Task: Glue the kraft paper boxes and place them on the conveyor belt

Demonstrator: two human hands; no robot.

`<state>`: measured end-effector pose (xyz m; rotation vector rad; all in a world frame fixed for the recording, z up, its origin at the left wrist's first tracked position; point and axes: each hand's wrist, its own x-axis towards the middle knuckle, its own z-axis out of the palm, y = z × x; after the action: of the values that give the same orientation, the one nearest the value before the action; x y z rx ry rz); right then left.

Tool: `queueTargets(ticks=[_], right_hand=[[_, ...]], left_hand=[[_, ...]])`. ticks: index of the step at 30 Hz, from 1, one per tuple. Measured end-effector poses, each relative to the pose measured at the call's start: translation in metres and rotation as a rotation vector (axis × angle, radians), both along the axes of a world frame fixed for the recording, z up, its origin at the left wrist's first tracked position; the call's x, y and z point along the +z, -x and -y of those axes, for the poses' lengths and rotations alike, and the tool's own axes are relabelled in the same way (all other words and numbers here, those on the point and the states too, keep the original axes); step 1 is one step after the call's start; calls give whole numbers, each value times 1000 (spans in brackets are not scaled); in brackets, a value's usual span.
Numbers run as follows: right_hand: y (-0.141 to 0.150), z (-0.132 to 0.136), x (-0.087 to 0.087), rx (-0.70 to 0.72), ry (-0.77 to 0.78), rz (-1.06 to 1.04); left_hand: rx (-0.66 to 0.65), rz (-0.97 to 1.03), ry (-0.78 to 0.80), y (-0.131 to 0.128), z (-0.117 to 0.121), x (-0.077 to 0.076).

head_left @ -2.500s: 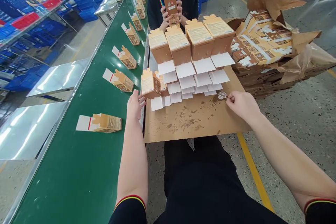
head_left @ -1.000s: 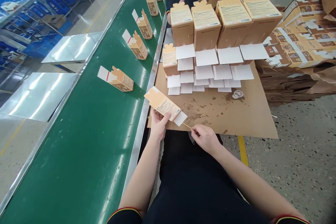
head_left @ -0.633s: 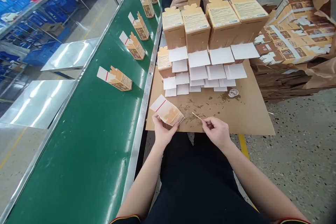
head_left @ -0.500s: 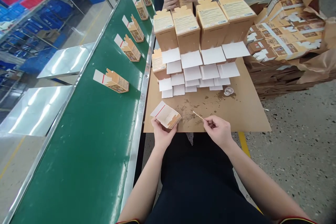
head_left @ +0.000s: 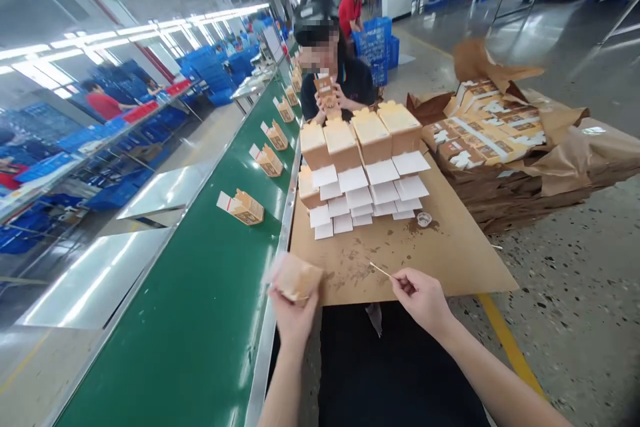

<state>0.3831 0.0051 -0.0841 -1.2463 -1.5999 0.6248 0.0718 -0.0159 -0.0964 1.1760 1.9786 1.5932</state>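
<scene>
A small carton [head_left: 296,278], smeared by motion, is gripped in my left hand [head_left: 295,313] over the conveyor's metal rail. My right hand [head_left: 420,297] pinches a cotton swab [head_left: 381,270] that points left over the front of the cardboard sheet [head_left: 450,253]. Stacked cartons [head_left: 345,147] with white flaps sticking out toward me stand on the sheet beyond my hands. To their right a small clear cup [head_left: 424,219] sits beside dark wet spots. On the green conveyor [head_left: 200,320] the nearest carton [head_left: 245,207] stands with its white flap out.
More cartons [head_left: 267,160] stand in a line along the conveyor. Across the stack a co-worker [head_left: 345,83] holds a brown carton. At the right lies a torn paper bundle [head_left: 485,127] of flat cartons. Metal tables [head_left: 100,273] stand left of the conveyor.
My left hand has moved left with the carton, from above the cardboard sheet to the conveyor's rail. My right hand still holds the cotton swab. The view has tilted up.
</scene>
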Motion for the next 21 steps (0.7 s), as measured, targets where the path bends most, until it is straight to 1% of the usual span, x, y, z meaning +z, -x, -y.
queueTargets(ticks=[2, 3, 6, 8, 10, 12, 14, 16, 17, 18, 19, 20, 21], right_hand=[[-2, -3, 2, -2, 3, -28], [-3, -5, 3, -1, 4, -46], [-1, -9, 5, 4, 4, -100], [3, -12, 7, 9, 4, -120], [4, -14, 9, 15, 2, -120], [1, -14, 12, 9, 5, -116], [-10, -11, 15, -14, 21, -107], [-28, -5, 17, -74, 37, -88], [-38, -1, 17, -111, 43, -73], [-47, 2, 17, -153, 45, -56], [-55, 4, 17, -195, 44, -41], [-62, 5, 17, -231, 40, -27], [-67, 6, 18, -259, 34, -17]], left_hand=[[174, -2, -50, 44, 0, 7], [228, -3, -66, 67, 0, 12], [303, 10, -78, 129, 1, 25], [335, 37, -19, 154, 1, 27], [342, 78, 51, 166, 1, 25], [349, 91, 70, 166, 3, 20], [437, 23, 33, 158, 9, 16], [540, -120, -75, 144, 16, 14], [550, -189, -151, 135, 17, 14], [515, -233, -230, 125, 15, 16], [440, -242, -295, 113, 10, 20], [346, -210, -331, 101, 0, 25], [253, -139, -332, 88, -14, 32]])
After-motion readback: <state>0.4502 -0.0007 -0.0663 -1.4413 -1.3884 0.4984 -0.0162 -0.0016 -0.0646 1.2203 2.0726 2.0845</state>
